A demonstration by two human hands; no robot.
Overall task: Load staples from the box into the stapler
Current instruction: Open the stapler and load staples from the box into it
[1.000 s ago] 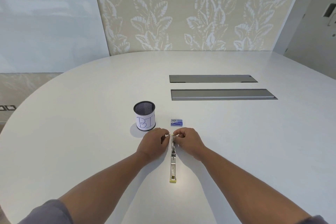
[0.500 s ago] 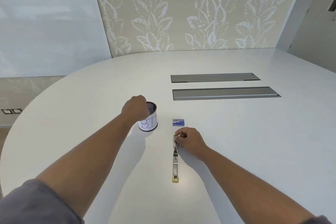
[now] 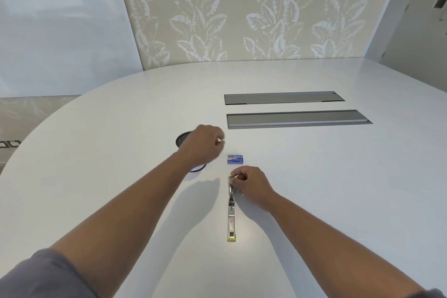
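A long metal stapler (image 3: pixel 231 215) lies opened flat on the white table (image 3: pixel 326 176), its yellow-tipped end toward me. My right hand (image 3: pixel 251 185) pinches the stapler's far end. Just beyond that hand rests a small blue staple box (image 3: pixel 235 159), closed as far as I can tell. My left hand (image 3: pixel 202 146) hovers above the table to the left of the box, fingers curled, with nothing visible in them. It covers most of a black mesh cup.
The black mesh cup (image 3: pixel 182 139) stands left of the box, mostly hidden by my left hand and wrist. Two grey recessed cable hatches (image 3: pixel 284 98) (image 3: pixel 297 119) lie farther back on the right. A leaf-patterned wall rises behind the table.
My left hand left the stapler's far end, went up over the mesh cup, and has now shifted right toward the staple box. My right hand has stayed on the stapler.
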